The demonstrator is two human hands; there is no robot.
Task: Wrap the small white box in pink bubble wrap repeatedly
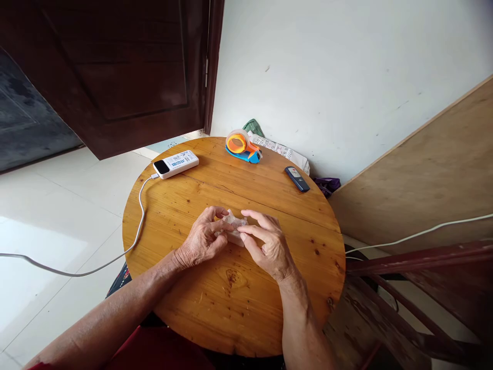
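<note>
Between my two hands, over the middle of the round table, is a small white box-like packet [235,237] with crumpled, translucent plastic wrap [233,219] standing up at its top. My left hand [207,234] grips it from the left, thumb low and fingertips on the wrap. From the right, my right hand [269,244] has its thumb and a finger close together at the packet's right edge. The index finger of that hand is lifted above it. My fingers cover much of the packet, so its exact kind is hidden.
On the wooden table [231,177] stand an orange and blue tape dispenser [242,146], a white power bank [176,164] with a cable [141,216] running off left, and a dark handheld device [297,179]. A brown door [127,67] and a white wall [327,67] are behind.
</note>
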